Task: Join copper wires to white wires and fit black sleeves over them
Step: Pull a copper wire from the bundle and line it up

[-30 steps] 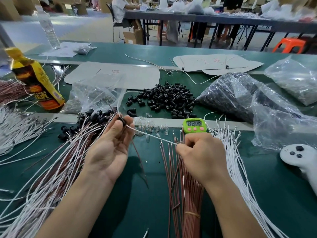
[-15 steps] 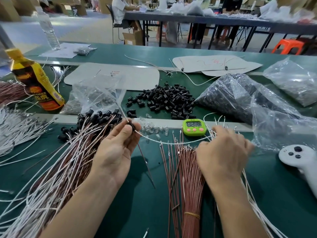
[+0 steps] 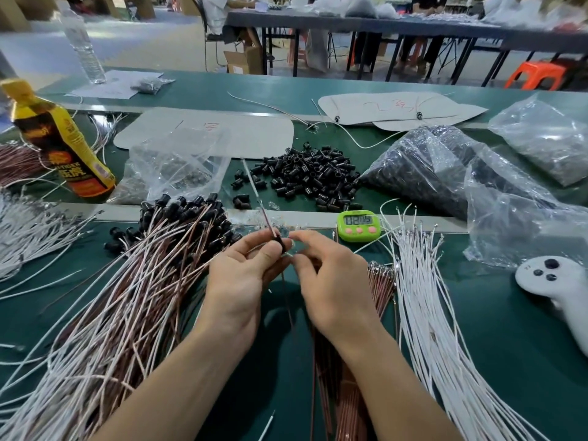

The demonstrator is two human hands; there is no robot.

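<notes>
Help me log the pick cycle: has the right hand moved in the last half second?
Yes. The right hand went left: from over the white wires, right of the green timer, to below-left of it, beside the left hand.

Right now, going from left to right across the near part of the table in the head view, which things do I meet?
In order: heap of joined wires → left hand → right hand → bundle of white wires → white controller.

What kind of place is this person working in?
Most likely a wire-assembly workshop or factory floor: a long green work table carries sorted bundles of white wires and copper wires, a heap of loose black sleeves lies ready, and more people sit at another table behind.
</notes>
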